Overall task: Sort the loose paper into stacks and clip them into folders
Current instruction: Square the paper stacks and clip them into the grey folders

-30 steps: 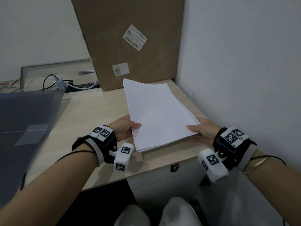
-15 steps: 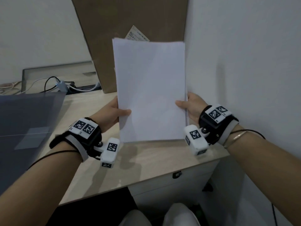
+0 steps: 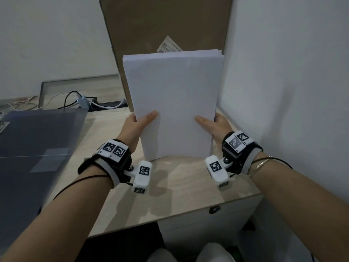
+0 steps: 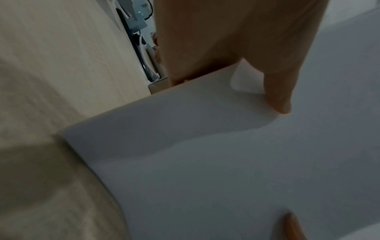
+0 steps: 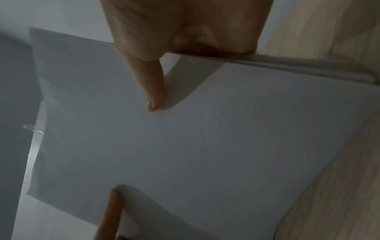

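A stack of white paper (image 3: pixel 173 103) stands upright on its short bottom edge on the wooden desk (image 3: pixel 179 186). My left hand (image 3: pixel 139 123) grips its left side, thumb on the front sheet and the other fingers hidden behind. My right hand (image 3: pixel 211 125) grips the right side the same way. In the left wrist view my thumb (image 4: pixel 275 91) presses on the paper (image 4: pixel 226 162). The right wrist view shows my thumb (image 5: pixel 152 87) on the front sheet (image 5: pixel 185 146), with the sheet edges uneven at the side. A translucent grey folder (image 3: pixel 34 148) lies flat at the left.
A tall cardboard box (image 3: pixel 162 31) leans against the wall right behind the paper. The white wall (image 3: pixel 283 82) runs close along the desk's right side. A power strip with cables (image 3: pixel 98 104) lies at the back left. A drawer with a lock (image 3: pixel 213 209) sits below the desk's front edge.
The paper, flat on the desk a second ago, has been lifted by both hands, stood upright and lowered until its bottom edge rests on the desk.
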Demonstrator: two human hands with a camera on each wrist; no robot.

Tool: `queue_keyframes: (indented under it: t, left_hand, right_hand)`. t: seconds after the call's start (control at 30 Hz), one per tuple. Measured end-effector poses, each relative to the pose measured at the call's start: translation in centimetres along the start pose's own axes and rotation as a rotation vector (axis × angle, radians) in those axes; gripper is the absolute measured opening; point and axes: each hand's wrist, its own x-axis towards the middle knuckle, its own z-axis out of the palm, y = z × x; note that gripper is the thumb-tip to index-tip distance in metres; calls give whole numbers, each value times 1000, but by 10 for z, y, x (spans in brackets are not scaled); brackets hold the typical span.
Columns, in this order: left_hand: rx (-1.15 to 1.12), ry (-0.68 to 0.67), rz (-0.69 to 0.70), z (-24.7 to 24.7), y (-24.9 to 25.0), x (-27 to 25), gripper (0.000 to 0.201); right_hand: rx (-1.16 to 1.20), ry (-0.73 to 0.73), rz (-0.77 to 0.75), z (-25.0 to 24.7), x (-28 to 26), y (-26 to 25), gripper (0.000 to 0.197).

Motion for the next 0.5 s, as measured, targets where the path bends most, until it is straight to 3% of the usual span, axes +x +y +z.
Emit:
queue_keyframes:
  t: [0.13,0.27,0.4,0.5]
  left_hand:
    - [-38,29,101,3,7,5,65]
    - [5,-12,68,-3,0,4,59]
    - [45,-58,-21,-14,-5,0,79]
    - [75,-91,-15,-13,-4,-4,72]
  right_hand:
    - [5,21,-10,-2,4,0,55]
    - [18,27,-5,4,4,-9,54]
    - [77,51,103,6,5,-19,70]
    - [234,-43,166,8,4,-21,72]
